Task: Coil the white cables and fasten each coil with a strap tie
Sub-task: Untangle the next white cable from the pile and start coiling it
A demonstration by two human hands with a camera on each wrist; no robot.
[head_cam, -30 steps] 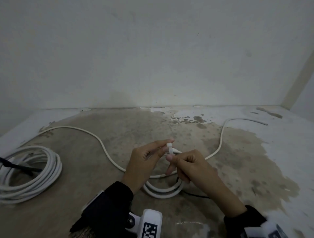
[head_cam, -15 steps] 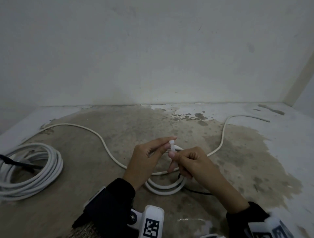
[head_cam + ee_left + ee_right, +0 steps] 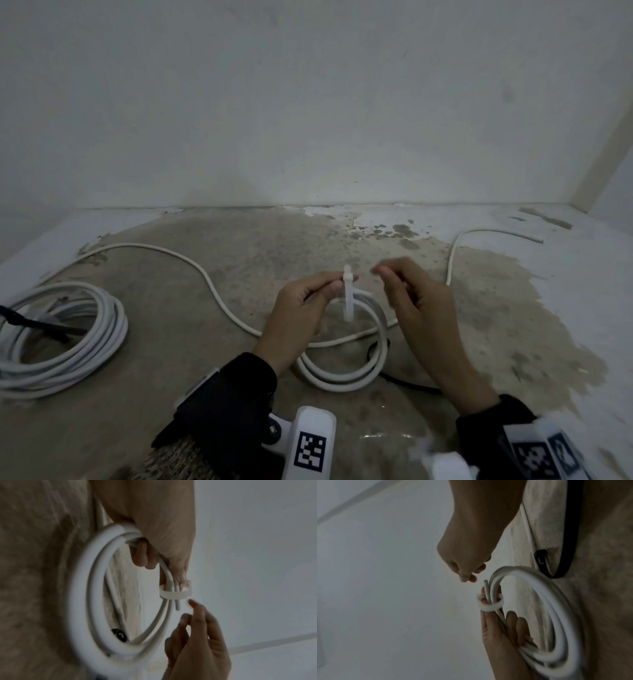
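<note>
A small white cable coil (image 3: 342, 380) hangs from my left hand (image 3: 342, 281), which pinches its top strands together with the head of a white strap tie (image 3: 348, 301). The tie loops loosely round the strands (image 3: 173, 594) and its tail hangs down. The coil's cut end (image 3: 485, 586) sticks out past the loop (image 3: 489, 607). My right hand (image 3: 380, 274) is blurred, a short way right of the tie, fingers curled, nothing visible in it (image 3: 467, 577). The cable (image 3: 191, 263) trails from the coil across the floor.
A large white coil (image 3: 85, 335) bound with a black tie (image 3: 34, 323) lies at the left. A loose black strap tie (image 3: 404, 382) lies on the floor under the small coil. The cable's far end (image 3: 507, 234) lies at back right. A wall stands close ahead.
My right hand has let go of the white tie and moved right. The tie's tail now hangs down through the coil. Both hands have risen a little.
</note>
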